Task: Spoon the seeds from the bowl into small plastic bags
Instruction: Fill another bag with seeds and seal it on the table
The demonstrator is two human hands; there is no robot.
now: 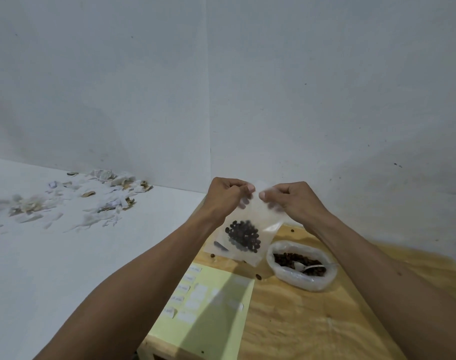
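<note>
Bag (247, 229), small, clear plastic, holding a clump of dark seeds (243, 236); held in the air above the table's (312, 320) far edge, top strip pinched by the curled fingers of left hand (228, 193) and right hand (290, 197). Bowl (301, 266), plastic-lined, part full of seeds, with spoon (312, 268) resting inside, near the far edge. Label sheet (208, 307) at the left edge. Risks, judged: a seal left partly unpressed would leak seeds; a slipped pinch would drop the bag; loose seeds already on the table could roll off.
</note>
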